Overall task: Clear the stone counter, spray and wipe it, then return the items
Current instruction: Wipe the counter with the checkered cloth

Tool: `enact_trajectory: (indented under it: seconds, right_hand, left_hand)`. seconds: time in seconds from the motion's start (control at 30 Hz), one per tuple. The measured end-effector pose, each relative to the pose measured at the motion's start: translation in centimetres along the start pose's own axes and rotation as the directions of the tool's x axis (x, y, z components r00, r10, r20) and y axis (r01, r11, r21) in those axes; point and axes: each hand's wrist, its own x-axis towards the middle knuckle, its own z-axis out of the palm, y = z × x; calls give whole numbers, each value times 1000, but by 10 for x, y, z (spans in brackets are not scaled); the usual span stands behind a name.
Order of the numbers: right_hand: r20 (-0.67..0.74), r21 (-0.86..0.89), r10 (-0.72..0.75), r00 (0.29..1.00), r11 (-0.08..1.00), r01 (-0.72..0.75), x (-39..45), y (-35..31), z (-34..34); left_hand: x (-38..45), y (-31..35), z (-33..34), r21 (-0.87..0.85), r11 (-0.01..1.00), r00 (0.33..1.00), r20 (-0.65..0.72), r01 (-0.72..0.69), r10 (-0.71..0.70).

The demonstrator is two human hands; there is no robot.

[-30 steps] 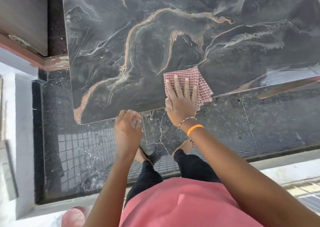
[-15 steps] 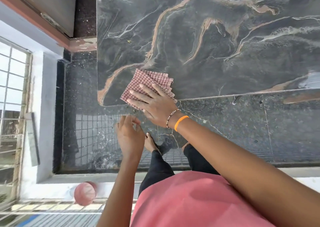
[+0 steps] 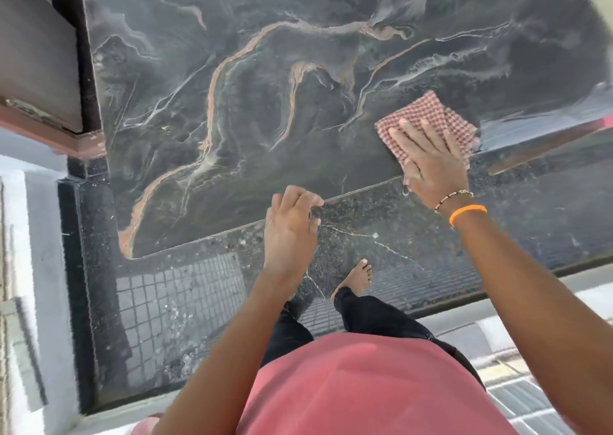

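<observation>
Dark cabinet at far left, beside bare veined stone tabletop. Left hand at near edge, grip loosely curled, holding nothing. Right hand flat, fingers spread, pressing checkered cloth onto tabletop's near-right edge.

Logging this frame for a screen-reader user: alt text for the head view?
A person's right hand presses a folded red checked cloth flat on a dark veined stone counter near its front edge. The left hand hovers loosely curled, empty, beside that edge.
</observation>
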Motion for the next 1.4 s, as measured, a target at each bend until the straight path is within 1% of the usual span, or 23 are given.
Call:
enact_trajectory:
  seconds: [0.1,0.2,0.27,0.37,0.4,0.43,0.53,0.6,0.63,0.67,0.77,0.8,0.93,0.97,1.03,1.2,1.4]
  right_hand:
    - [-57,31,203,977,979,-202,1,51,-10]
    - [-100,78,343,934,939,-336,2,83,-16]
    - [-119,128,408,905,910,-393,5,85,-16]
    - [-112,209,498,860,858,-469,9,57,-11]
    - [-94,221,483,871,863,-454,7,43,-7]
    - [-76,227,437,896,883,-411,3,29,-2]
    - [-52,223,225,973,952,-208,-10,-16,11]
    - [-42,191,90,995,978,-80,-16,-38,18]
    - [-40,173,48,998,984,-41,-17,-45,20]
    - [-35,158,27,999,987,-21,-17,-48,21]
    - [-18,109,24,1000,994,-22,-12,-45,18]
    - [-15,96,33,999,995,-31,-11,-41,16]
    - [31,48,-13,999,999,11,-7,-32,13]
    - [34,36,-7,999,999,6,-6,-25,11]
    - [17,28,54,998,998,-54,-2,1,6]
    - [-43,-13,229,972,973,-230,13,96,-16]
    - [-26,2,393,919,920,-393,36,202,-42]
  left_hand:
    - [24,21,10,61,997,999,15,-41,40]
    - [44,36,20,102,994,998,39,-49,45]
    - [51,43,26,109,993,998,54,-51,45]
    - [56,48,34,127,990,997,63,-55,47]
    - [57,49,37,142,988,997,63,-58,49]
    - [57,49,39,158,986,997,61,-62,53]
    - [58,50,46,183,982,999,40,-41,34]
    - [57,50,47,200,979,999,20,-30,27]
    - [57,50,48,213,977,1000,8,-30,29]
    - [57,51,47,219,976,1000,0,-20,20]
    - [59,55,46,227,974,1000,3,-11,11]
    - [62,60,48,233,972,1000,12,-29,27]
    - [65,77,55,222,973,998,32,-63,58]
    - [67,83,58,210,974,996,44,-81,74]
    - [73,97,67,174,976,990,82,-129,116]
    - [98,137,91,66,967,956,181,-247,232]
    - [136,193,117,8,944,908,278,-329,313]
